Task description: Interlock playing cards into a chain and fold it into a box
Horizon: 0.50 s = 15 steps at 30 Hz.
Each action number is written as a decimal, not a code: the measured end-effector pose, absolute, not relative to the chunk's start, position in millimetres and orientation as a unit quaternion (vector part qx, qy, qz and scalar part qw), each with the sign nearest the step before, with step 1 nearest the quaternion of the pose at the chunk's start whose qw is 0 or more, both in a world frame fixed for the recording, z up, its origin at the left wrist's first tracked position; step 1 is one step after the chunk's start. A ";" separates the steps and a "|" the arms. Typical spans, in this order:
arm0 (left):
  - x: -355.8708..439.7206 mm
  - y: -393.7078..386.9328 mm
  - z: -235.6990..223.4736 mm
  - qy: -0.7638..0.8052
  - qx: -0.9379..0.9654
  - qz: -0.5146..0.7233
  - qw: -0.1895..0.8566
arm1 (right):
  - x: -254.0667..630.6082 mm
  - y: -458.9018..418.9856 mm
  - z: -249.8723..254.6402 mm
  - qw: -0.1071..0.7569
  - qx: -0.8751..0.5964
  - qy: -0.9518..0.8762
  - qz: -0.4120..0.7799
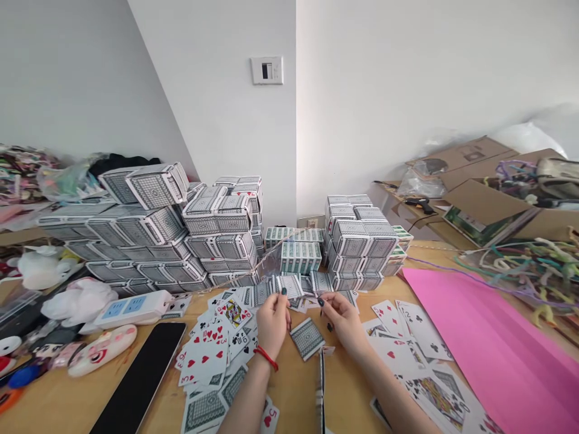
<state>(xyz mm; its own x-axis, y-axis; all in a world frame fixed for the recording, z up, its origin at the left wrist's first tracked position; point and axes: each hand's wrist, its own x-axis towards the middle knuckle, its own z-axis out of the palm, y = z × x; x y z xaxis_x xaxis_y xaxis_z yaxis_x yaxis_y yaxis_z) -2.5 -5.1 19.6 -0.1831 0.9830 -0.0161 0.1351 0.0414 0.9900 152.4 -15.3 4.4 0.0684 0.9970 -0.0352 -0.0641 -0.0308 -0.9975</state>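
Observation:
My left hand (pixel 272 320), with a red cord bracelet at the wrist, is closed in a pinch on a playing card (pixel 288 284) with a patterned grey back. My right hand (pixel 342 320) is beside it, fingers bent together; what they hold, if anything, I cannot make out. Just beyond the fingertips more playing cards lie in a loose row. One face-down card (pixel 307 339) rests on the table between my wrists. Nearer me, a thin dark strip (pixel 321 392) appears edge-on. Loose cards (pixel 205 355) spread left of my left arm, and others (pixel 423 337) right of my right arm.
Stacked blocks of cards stand at the left (pixel 151 226), centre left (pixel 219 232) and right (pixel 362 241), with green-white blocks (pixel 301 257) between. A black phone (pixel 140 377), white power strip (pixel 131 309), pink sheet (pixel 488 355), pipe cleaners (pixel 511 265) and cardboard box (pixel 502 211) flank the work area.

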 end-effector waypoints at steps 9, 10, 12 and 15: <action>-11.5 5.6 17.4 0.613 0.445 0.489 0.433 | 151.6 -17.8 -0.2 0.450 -0.548 -0.575 0.409; -11.1 5.1 17.7 0.614 0.439 0.491 0.436 | 151.7 -17.6 0.0 0.452 -0.547 -0.573 0.409; -11.1 3.1 19.1 0.607 0.445 0.486 0.444 | 152.1 -17.0 -0.2 0.453 -0.545 -0.574 0.410; -12.3 -2.8 23.3 0.568 0.557 0.424 0.434 | 153.2 -16.4 -1.1 0.454 -0.542 -0.570 0.419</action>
<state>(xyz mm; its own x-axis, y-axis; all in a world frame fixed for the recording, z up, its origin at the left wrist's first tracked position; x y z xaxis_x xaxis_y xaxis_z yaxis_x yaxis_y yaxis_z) -12.3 -2.8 23.3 -0.0035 0.9998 -0.0210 0.2642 0.0212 0.9642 153.2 -16.4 -1.1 -0.0011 0.9980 0.0639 0.2373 0.0623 -0.9694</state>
